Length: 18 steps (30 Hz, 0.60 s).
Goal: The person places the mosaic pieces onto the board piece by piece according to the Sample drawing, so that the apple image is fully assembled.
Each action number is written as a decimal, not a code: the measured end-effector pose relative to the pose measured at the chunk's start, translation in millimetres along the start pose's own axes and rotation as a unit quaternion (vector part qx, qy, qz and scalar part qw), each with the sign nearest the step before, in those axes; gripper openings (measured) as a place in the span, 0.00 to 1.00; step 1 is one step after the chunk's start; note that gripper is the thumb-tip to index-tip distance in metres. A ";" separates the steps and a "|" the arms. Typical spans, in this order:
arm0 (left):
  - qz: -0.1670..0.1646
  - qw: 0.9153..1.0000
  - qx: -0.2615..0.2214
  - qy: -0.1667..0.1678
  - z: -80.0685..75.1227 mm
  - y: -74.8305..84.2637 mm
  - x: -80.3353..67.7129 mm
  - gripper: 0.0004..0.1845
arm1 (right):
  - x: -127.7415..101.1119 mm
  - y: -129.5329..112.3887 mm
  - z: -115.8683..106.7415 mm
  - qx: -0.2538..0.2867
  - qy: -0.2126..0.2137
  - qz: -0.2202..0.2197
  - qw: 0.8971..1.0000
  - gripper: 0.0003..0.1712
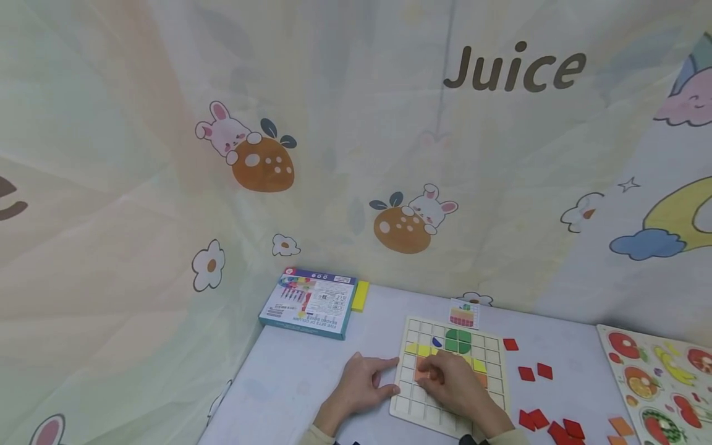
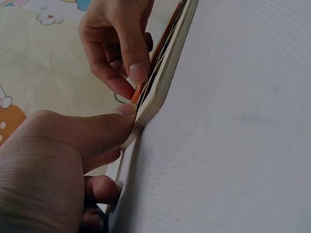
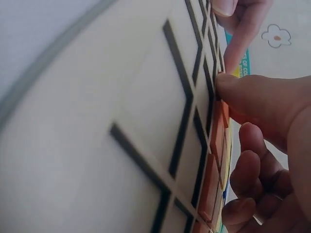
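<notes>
A white gridded board [image 1: 402,405] lies on the table, with yellow tiles [image 1: 479,366], green rounded tiles [image 1: 458,340], a blue piece [image 1: 436,342] and orange tiles [image 3: 209,187] in its squares. My right hand [image 1: 456,380] is over the middle of the board; its thumb and fingertips pinch an orange tile [image 1: 420,373] low at the grid's left part. My left hand [image 1: 361,380] touches the board's left edge with thumb and index finger held apart. The right hand hides part of the orange row.
Red tiles [image 1: 545,371] and several orange tiles [image 1: 621,426] lie right of the board. A fruit picture board [image 1: 631,377] is at far right. Behind the grid stands a small cake card [image 1: 464,314]; a boxed set [image 1: 311,303] and a yellow strip [image 1: 360,296] lie back left.
</notes>
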<state>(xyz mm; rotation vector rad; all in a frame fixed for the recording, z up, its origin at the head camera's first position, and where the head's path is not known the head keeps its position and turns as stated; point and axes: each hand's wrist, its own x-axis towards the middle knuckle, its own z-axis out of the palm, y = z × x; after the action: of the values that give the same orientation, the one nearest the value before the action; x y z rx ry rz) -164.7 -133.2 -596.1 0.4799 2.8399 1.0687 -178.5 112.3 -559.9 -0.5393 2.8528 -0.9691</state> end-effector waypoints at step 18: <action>-0.001 1.000 0.002 0.009 1.8 0.8 -2.7 0.28 | -43.5 33.6 -44.9 -0.040 -0.003 0.056 0.998 0.29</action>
<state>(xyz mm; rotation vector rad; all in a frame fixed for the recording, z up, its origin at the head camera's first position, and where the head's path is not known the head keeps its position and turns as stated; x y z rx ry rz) -161.7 -132.4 -597.0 0.4697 2.8593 1.0721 -156.3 178.3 -545.9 -0.3832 2.8907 -0.8367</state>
